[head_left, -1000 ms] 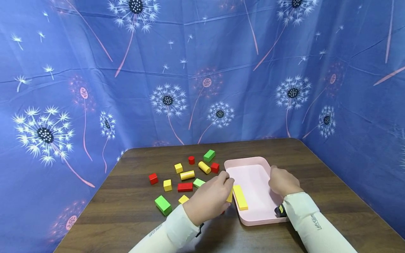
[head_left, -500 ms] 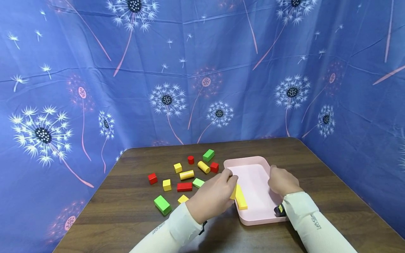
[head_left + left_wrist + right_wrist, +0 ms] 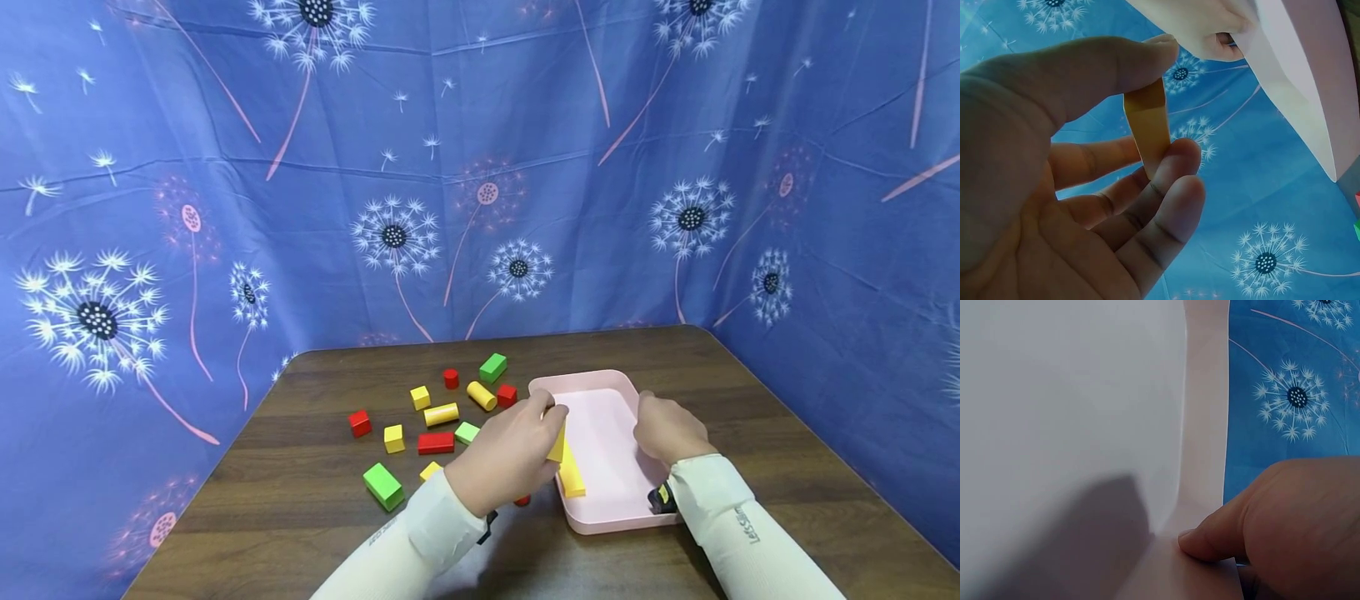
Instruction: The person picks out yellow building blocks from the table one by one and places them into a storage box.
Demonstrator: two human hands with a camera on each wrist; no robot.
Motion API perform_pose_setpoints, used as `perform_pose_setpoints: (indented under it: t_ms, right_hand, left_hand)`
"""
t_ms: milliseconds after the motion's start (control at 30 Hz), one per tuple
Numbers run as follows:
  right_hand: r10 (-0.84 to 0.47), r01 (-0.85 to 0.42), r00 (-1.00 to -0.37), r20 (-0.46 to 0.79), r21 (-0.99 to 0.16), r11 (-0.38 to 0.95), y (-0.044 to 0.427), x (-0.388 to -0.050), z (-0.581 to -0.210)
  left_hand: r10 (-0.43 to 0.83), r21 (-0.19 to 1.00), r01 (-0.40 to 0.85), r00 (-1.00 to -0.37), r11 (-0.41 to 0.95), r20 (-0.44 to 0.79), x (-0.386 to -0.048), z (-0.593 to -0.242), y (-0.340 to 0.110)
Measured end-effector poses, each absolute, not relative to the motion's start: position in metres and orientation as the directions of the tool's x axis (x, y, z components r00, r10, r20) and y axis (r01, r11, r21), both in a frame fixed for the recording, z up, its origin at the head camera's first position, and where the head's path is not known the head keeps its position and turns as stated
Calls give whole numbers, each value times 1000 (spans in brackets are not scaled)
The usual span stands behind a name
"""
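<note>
My left hand [image 3: 510, 454] pinches a yellow block [image 3: 1150, 125] between thumb and fingertips, above the left rim of a pink tray [image 3: 611, 429]. In the left wrist view the thumb presses on the block's top end and the fingers lie along its lower part. Inside the tray, along its left wall, lies a long yellow block [image 3: 572, 477], partly covered by the held one in the head view. My right hand [image 3: 670, 429] grips the tray's right wall. Its thumb [image 3: 1213, 540] lies over the inner side, while the other fingers are mostly hidden behind the wall.
Several blocks lie left of the tray on the wooden table [image 3: 300, 500], among them a green block [image 3: 384, 487], a red block [image 3: 436, 442] and a yellow cylinder [image 3: 441, 414]. A red piece [image 3: 522, 500] shows below my left wrist. A blue dandelion cloth [image 3: 450, 108] hangs behind.
My left hand has moved right and slightly up with the yellow block, from beside the tray to over its left rim. My right hand stays on the tray wall.
</note>
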State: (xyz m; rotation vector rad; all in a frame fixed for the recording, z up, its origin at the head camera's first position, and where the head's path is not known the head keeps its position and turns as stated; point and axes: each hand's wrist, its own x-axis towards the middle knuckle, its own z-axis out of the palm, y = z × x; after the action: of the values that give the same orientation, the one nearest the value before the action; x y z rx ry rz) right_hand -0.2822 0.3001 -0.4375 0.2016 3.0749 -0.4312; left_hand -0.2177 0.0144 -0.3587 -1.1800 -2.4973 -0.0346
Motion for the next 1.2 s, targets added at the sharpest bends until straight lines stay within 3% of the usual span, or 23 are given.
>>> perform_pose_setpoints:
  t_ms: [433,1200]
  right_hand:
    - [133,145,-989,-66,-271,952,299,-282,-436]
    - [97,102,-995,-32,-282,954,300,-281,-436]
  left_hand:
    - [719,-74,742,-611,666,332,-225,-357,19]
    - [700,-126,726,-579,676,417,-233,-358,27]
